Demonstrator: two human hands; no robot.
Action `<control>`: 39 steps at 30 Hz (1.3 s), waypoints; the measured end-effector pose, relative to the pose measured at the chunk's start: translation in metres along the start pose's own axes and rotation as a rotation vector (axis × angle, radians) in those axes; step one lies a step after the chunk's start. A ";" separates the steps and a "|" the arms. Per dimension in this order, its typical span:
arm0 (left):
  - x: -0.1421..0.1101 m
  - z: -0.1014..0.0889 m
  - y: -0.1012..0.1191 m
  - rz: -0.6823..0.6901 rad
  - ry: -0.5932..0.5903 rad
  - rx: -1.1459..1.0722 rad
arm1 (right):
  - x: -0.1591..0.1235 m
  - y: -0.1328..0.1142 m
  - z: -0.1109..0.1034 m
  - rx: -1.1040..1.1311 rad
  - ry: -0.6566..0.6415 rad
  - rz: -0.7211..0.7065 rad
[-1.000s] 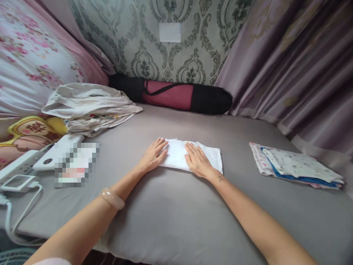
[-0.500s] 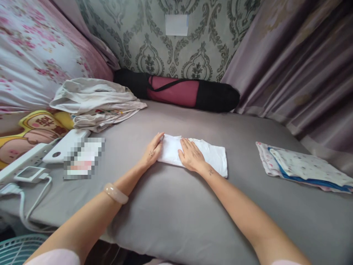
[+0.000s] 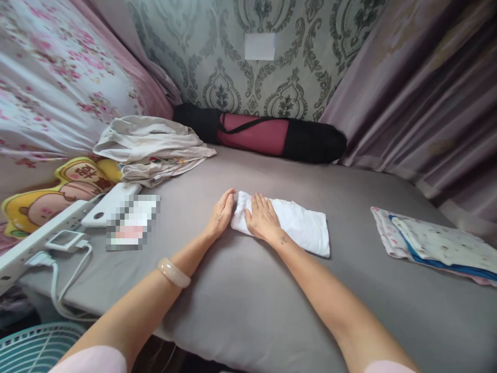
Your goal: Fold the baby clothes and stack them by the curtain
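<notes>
A folded white cloth (image 3: 301, 223) lies flat on the grey bed sheet (image 3: 240, 290) in front of me. My right hand (image 3: 263, 217) rests palm down on its left part, with the fingers stretched out. Just off the cloth's left end, my left hand (image 3: 221, 215) stands on its edge with straight fingers and holds nothing. A pale bangle (image 3: 173, 273) is on my left forearm. Whatever is under my right palm is hidden, apart from the cloth around it.
Folded printed cloths (image 3: 438, 248) lie at the right. On the left are a crumpled pale garment (image 3: 151, 142), a power strip (image 3: 39, 238) with plugged-in chargers, a white device (image 3: 112, 204) and a yellow cushion (image 3: 58, 202). A black-and-pink bag (image 3: 254, 134) lies along the wall.
My right hand has slid left over the cloth towards its left end. My left hand has come slightly away from that end. The whole view has shifted a little.
</notes>
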State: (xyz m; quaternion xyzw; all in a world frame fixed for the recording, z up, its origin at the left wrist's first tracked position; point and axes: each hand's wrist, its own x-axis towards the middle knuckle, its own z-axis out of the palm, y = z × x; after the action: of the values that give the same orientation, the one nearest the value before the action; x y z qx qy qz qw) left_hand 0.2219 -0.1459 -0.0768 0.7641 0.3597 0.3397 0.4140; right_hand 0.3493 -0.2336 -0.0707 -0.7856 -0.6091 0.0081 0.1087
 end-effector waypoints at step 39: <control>-0.016 0.054 0.049 0.603 -0.370 0.499 | -0.068 0.062 -0.035 0.153 -0.040 0.080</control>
State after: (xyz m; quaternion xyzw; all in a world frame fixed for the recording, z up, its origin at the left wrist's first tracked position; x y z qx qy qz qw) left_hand 0.2711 -0.2002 -0.0608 0.9597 0.1111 0.2056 0.1561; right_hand 0.3965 -0.3193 -0.0556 -0.7984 -0.5768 0.0745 0.1557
